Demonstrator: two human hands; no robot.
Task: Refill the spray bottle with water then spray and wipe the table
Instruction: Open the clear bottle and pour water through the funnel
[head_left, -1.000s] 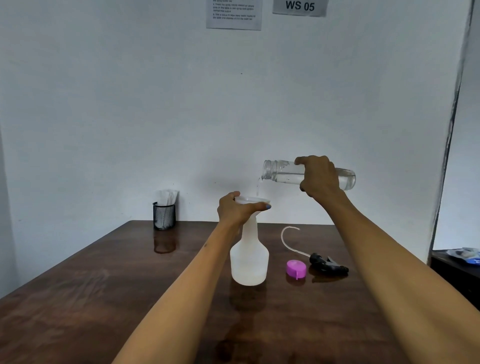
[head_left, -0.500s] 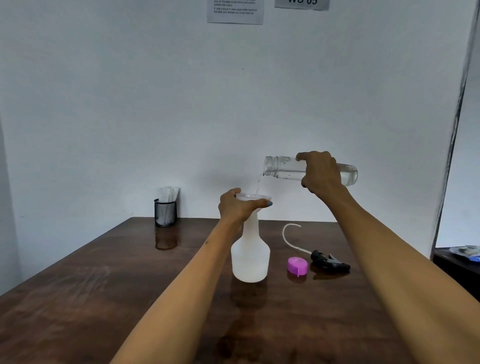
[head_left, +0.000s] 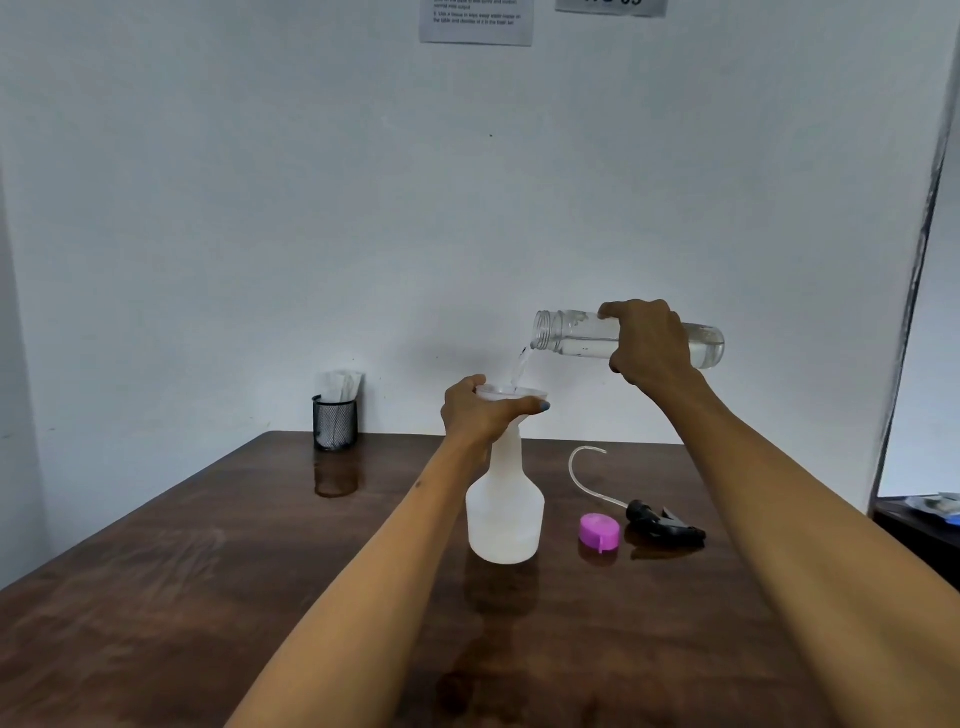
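right hand (head_left: 652, 345) is wrapped around a clear water bottle (head_left: 576, 338), fingers curled over the top and thumb underneath, holding it tipped almost flat with the open mouth pointing left. thin stream of water (head_left: 521, 366) is running out of the mouth and down into a small white funnel (head_left: 511, 392). bottle looks roughly half full, water pooled along its lower side.

left hand (head_left: 483, 410) is gripping the funnel rim and the neck right under it, thumb stretched across the front, fingers round the back. funnel sits in the top of the white spray bottle (head_left: 505, 512), which stands upright on the dark wooden table (head_left: 156, 597), about the middle of it.

just right of the spray bottle there's a pink cap (head_left: 599, 531) lying on the table, and right beside that the black spray trigger head (head_left: 662, 525) on its side with its curly clear tube (head_left: 582, 470) arching back. neither touches the spray bottle.

far back left, against the wall, a black mesh cup (head_left: 335, 422) with some white packets sticking out. couple of paper sheets (head_left: 475, 23) taped on the wall up top, text too small to read.
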